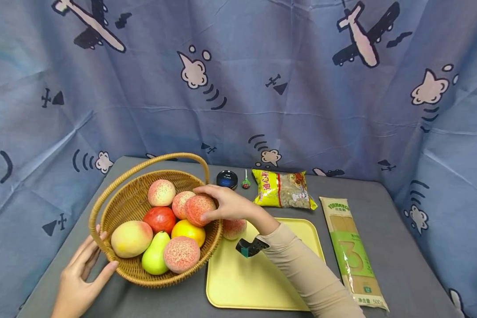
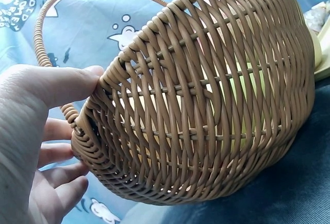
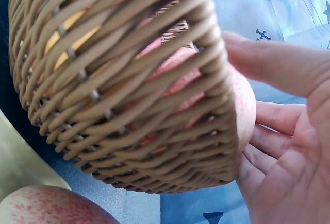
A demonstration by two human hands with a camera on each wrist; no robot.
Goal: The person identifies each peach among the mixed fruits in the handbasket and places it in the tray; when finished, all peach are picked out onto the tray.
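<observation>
A wicker basket [image 1: 155,282] with an arched handle stands on the left of the table. In it are several peaches, a red fruit [image 1: 160,219], an orange fruit [image 1: 188,232], a green pear [image 1: 156,254] and a yellow-pink mango-like fruit [image 1: 131,239]. My left hand [image 1: 79,276] holds the basket's left rim near the handle's foot, thumb against the rim in the left wrist view. With its fingers around a reddish peach [image 1: 200,210], my right hand [image 1: 232,205] is at the basket's right rim. The weave partly hides that peach [image 3: 245,105] in the right wrist view.
A yellow tray [image 1: 258,282] lies right of the basket, with another peach [image 1: 234,229] at its upper left corner. Behind are a tuna can [image 1: 227,179], a lollipop [image 1: 246,182] and a yellow pasta bag [image 1: 284,190]. A long noodle pack [image 1: 353,254] lies farther right.
</observation>
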